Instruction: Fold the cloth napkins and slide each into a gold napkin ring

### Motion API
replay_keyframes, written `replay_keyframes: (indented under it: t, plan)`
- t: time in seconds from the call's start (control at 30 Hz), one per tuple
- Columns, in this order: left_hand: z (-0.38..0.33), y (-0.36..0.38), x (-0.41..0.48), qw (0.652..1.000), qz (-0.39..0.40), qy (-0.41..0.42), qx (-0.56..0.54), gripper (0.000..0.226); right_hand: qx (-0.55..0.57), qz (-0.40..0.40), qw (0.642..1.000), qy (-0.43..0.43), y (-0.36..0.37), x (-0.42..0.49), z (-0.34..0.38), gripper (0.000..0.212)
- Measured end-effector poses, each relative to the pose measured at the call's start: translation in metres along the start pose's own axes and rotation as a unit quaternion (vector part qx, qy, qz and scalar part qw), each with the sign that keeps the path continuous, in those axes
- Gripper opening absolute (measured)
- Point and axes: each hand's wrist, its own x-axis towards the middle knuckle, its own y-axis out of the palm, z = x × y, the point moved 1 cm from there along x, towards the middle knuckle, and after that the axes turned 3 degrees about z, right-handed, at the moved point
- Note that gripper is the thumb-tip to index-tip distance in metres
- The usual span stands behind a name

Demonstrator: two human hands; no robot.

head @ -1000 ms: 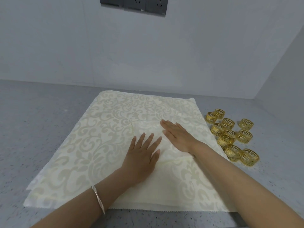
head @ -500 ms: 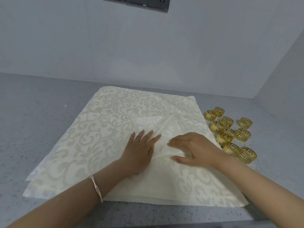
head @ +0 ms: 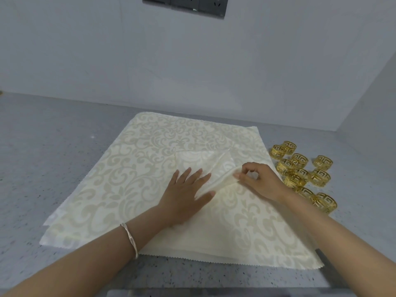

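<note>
You are pressing your left hand (head: 186,196) flat on the top napkin (head: 199,159), palm down, fingers straight and slightly spread; it is holding nothing and is simply weighing the cloth down near its middle. You are wearing a thin silver bracelet (head: 130,239) on that wrist. Your right hand (head: 259,181) is curling in from the right, thumb and fingertips pinching a raised fold of the same napkin just beside your left fingertips; the pinched cloth is lifting off the surface in a narrow ridge running up and away from you. The paler reverse side of the napkin is showing as a turned-in panel just beyond your left fingers. The top napkin is lying on a stack of cloth napkins (head: 55,236), cream with a scroll pattern, whose layers are showing at the near pinked edge and at the left corner. The stack is resting on a grey speckled countertop (head: 42,157). The gold napkin rings (head: 302,174) are sitting in a loose cluster on the countertop to the right of the stack, just beside your right wrist, none of them touching the pinched fold. A plain grey wall (head: 192,61) is standing behind, with a dark socket panel (head: 184,4) at the top edge.
</note>
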Motion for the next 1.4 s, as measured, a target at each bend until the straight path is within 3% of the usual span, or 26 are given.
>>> replay_keyframes:
  t: [0.1,0.3,0.63,0.83,1.0,1.13,1.4]
  plan:
    - [0.0,0.0,0.0,1.0,-0.013,-0.001,-0.021,0.052,0.028,-0.021,0.999,0.018,0.009,0.007,-0.001,0.029]
    - [-0.001,0.002,0.0,0.999,-0.039,-0.003,-0.034,0.048,0.018,-0.072,0.997,0.022,0.023,0.016,-0.002,0.034]
    - [0.004,-0.022,0.021,0.994,0.003,-0.041,-0.097,0.071,-0.019,-0.095,0.994,0.059,0.031,0.028,-0.01,0.049]
    - [0.028,-0.037,0.068,0.997,-0.005,-0.068,-0.039,0.05,-0.036,-0.078,0.993,0.077,0.028,0.031,-0.005,0.046]
    - [0.024,-0.051,0.066,0.992,-0.055,-0.085,0.073,0.041,-0.066,-0.079,0.991,0.09,0.024,0.034,0.001,0.044]
    - [0.019,-0.06,0.056,0.989,-0.028,-0.129,0.069,0.039,-0.109,-0.065,0.985,0.117,0.022,0.039,0.007,0.038]
    - [-0.022,-0.053,0.026,0.995,0.055,-0.08,-0.021,0.075,-0.119,-0.052,0.974,0.187,0.03,0.035,0.014,0.051]
